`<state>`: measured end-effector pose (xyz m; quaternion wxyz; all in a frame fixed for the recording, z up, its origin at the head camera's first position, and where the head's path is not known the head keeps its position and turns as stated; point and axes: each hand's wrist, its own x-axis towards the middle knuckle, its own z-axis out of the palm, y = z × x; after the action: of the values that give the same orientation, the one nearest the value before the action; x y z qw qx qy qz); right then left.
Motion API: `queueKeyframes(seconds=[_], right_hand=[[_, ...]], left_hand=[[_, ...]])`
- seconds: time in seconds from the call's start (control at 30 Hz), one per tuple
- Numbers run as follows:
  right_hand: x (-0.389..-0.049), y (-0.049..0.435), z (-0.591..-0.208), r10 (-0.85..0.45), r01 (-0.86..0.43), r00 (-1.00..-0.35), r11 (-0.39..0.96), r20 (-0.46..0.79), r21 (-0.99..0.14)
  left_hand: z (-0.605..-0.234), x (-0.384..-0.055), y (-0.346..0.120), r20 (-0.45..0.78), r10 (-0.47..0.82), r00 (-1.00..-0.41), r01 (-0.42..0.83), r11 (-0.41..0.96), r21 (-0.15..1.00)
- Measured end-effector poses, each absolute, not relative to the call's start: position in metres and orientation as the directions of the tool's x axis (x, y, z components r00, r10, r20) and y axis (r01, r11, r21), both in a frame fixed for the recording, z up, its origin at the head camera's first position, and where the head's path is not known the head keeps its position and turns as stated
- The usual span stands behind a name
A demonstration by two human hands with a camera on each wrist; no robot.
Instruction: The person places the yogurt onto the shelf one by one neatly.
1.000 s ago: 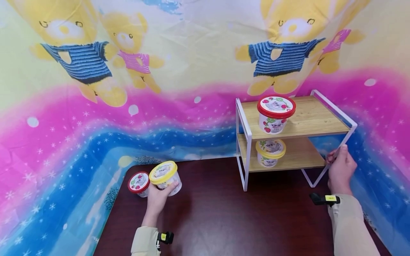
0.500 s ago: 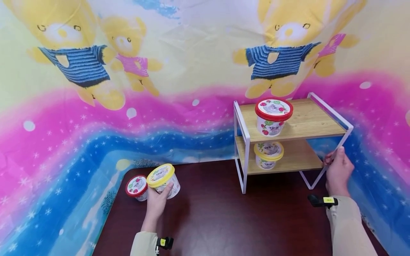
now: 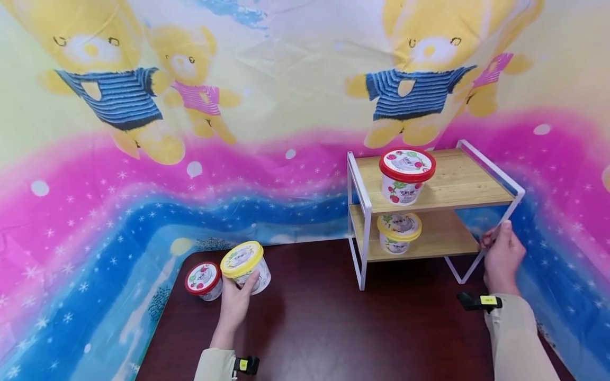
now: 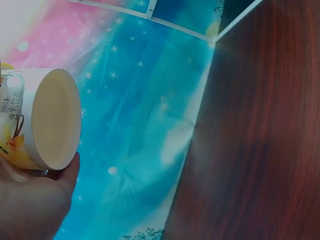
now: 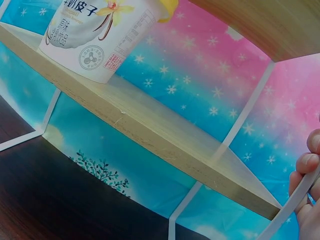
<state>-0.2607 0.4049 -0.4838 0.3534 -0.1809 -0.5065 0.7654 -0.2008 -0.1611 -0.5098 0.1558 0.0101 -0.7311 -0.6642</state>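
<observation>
Yellow-lidded tub (image 3: pixel 245 262) slightly rightward over dark table (image 3: pixel 333 323), hands (image 3: pixel 234 300) (image 3: pixel 505 262) around it and rack (image 3: pixel 462 180), bear-print backdrop (image 3: pixel 286 95).

In the head view are two red-lidded tubs (image 3: pixel 203 278) (image 3: pixel 402 193) and two yellow-lidded tubs (image 3: pixel 243 256) (image 3: pixel 399 227), one of each at lower left and right of centre, plus one rack (image 3: pixel 443 200) with two wooden shelves (image 3: pixel 467 174) (image 3: pixel 448 238) at right, two hands (image 3: pixel 234 304) (image 3: pixel 505 259), one table (image 3: pixel 333 323) and four printed bears (image 3: pixel 111 100) (image 3: pixel 197 95) (image 3: pixel 410 92) (image 3: pixel 493 71) up top.

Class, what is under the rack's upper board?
A yellow-lidded tub stands on the lower board; in the head view, the upper board covers the lower board's back.
</observation>
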Motion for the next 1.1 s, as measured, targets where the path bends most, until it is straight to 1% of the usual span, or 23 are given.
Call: queueKeyframes(seconds=[0.17, 0.4, 0.5, 0.63, 0.7, 0.8, 0.9, 1.1], right_hand=[[-0.261, 0.405, -0.485, 0.728, -0.373, -0.678, -0.220, 0.103, -0.902], [-0.261, 0.403, -0.483, 0.726, -0.386, -0.678, -0.218, 0.116, -0.896], [-0.260, 0.403, -0.483, 0.722, -0.395, -0.679, -0.205, 0.133, -0.896], [-0.260, 0.404, -0.483, 0.720, -0.397, -0.680, -0.201, 0.140, -0.895], [-0.261, 0.404, -0.483, 0.721, -0.395, -0.680, -0.205, 0.135, -0.896], [-0.261, 0.404, -0.483, 0.723, -0.396, -0.680, -0.218, 0.125, -0.892], [-0.261, 0.404, -0.483, 0.721, -0.394, -0.682, -0.220, 0.123, -0.893], [-0.261, 0.405, -0.484, 0.720, -0.392, -0.682, -0.208, 0.131, -0.896]], left_hand=[[-0.503, -0.201, -0.157, 0.233, -0.235, -0.944, 0.212, 0.112, 0.971], [-0.497, -0.203, -0.156, 0.193, -0.284, -0.939, 0.166, 0.116, 0.979], [-0.497, -0.204, -0.153, 0.215, -0.296, -0.931, 0.185, 0.129, 0.974], [-0.499, -0.205, -0.149, 0.282, -0.293, -0.914, 0.245, 0.156, 0.957], [-0.500, -0.206, -0.147, 0.313, -0.279, -0.908, 0.277, 0.162, 0.947], [-0.501, -0.207, -0.144, 0.323, -0.242, -0.915, 0.294, 0.150, 0.944], [-0.500, -0.208, -0.143, 0.299, -0.196, -0.934, 0.280, 0.117, 0.953], [-0.496, -0.208, -0.140, 0.252, -0.101, -0.962, 0.241, 0.109, 0.964]])
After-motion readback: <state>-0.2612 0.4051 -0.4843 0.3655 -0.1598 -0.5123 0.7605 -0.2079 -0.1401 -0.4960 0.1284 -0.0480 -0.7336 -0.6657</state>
